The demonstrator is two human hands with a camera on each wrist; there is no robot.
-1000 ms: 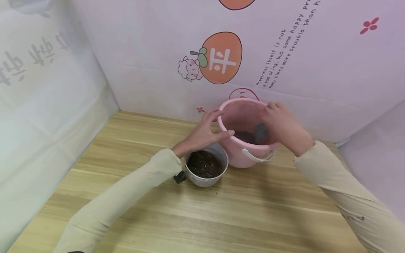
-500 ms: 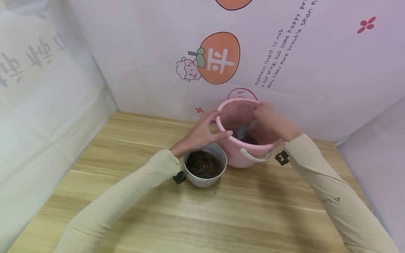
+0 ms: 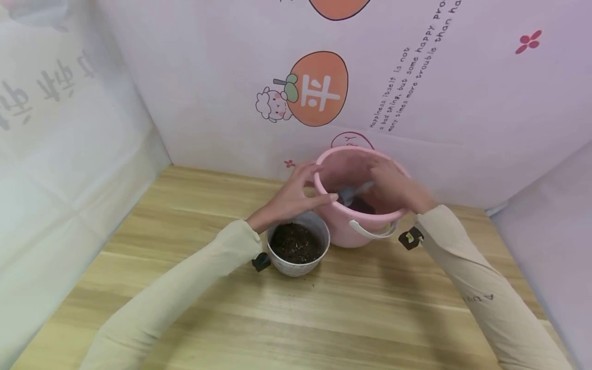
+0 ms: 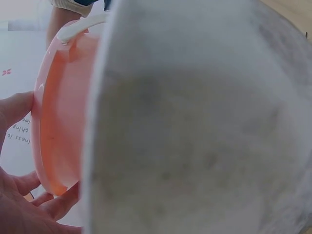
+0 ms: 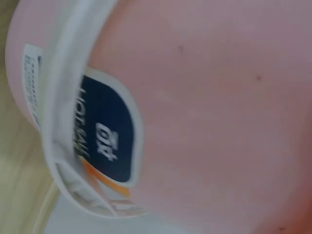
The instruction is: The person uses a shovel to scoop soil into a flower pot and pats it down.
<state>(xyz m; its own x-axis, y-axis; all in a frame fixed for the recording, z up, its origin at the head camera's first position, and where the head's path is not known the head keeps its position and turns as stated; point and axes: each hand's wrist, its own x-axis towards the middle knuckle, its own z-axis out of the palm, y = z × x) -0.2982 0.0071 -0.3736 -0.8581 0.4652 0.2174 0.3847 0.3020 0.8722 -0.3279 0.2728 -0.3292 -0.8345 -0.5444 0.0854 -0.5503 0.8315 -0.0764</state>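
At the back of the table stands a pink bucket [image 3: 344,231] with dark soil [image 3: 363,206] low inside. My left hand [image 3: 291,198] holds its left rim, thumb at the front edge and fingers round the back. Inside the bucket, my right hand [image 3: 395,186] grips a small grey-blue trowel [image 3: 349,193], whose blade points left over the soil. The right fingers are partly blurred. Beneath my left wrist sits a whitish pot [image 3: 296,270] with dark soil [image 3: 296,244] in it. That pot's blurred wall [image 4: 195,146] fills most of the left wrist view.
The bucket's white handle [image 3: 372,234] hangs down in front. A printed cloth wall [image 3: 208,118] rises close behind the bucket, with pale sheets at both sides. A few soil crumbs [image 3: 313,285] lie on the wooden table [image 3: 296,324]. Black wrist cameras [image 3: 410,238] hang below the sleeves.
My right hand has moved left and deeper into the bucket, and the trowel has swung from its right side toward the left. My left hand keeps its hold on the rim.
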